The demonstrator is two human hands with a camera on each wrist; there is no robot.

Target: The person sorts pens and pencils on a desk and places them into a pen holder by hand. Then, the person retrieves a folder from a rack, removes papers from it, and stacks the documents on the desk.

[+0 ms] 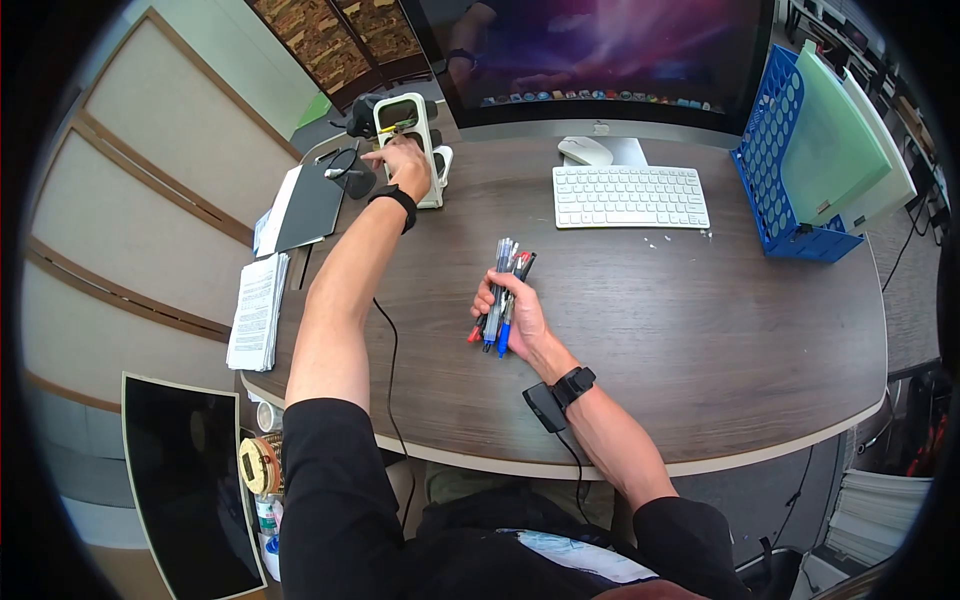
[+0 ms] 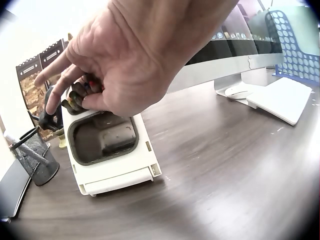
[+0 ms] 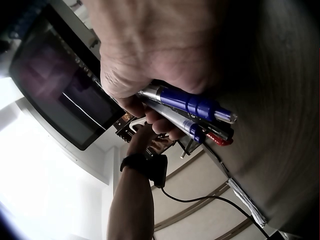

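Note:
On the left side of the desk my left hand (image 1: 403,165) reaches over a white organizer (image 2: 112,172) with dark, rounded compartments. Two of its fingers stick out straight, while the thumb points at small coloured items (image 2: 76,97) in the far compartment. Whether it pinches one of them I cannot tell. A yellow stick-like item (image 1: 398,127) shows just beyond this hand. Over the middle of the desk my right hand (image 1: 527,318) grips a bundle of several pens (image 1: 504,330), with blue, black and red parts. The nearer organizer compartment looks bare inside.
A black mesh pen cup (image 2: 37,160) stands left of the organizer, near a dark folder (image 1: 312,205) and a paper stack (image 1: 257,312). A keyboard (image 1: 630,197), mouse (image 1: 585,151) and monitor (image 1: 600,60) are at the back. A blue file rack (image 1: 775,190) stands right. A cable (image 1: 393,350) crosses the desk.

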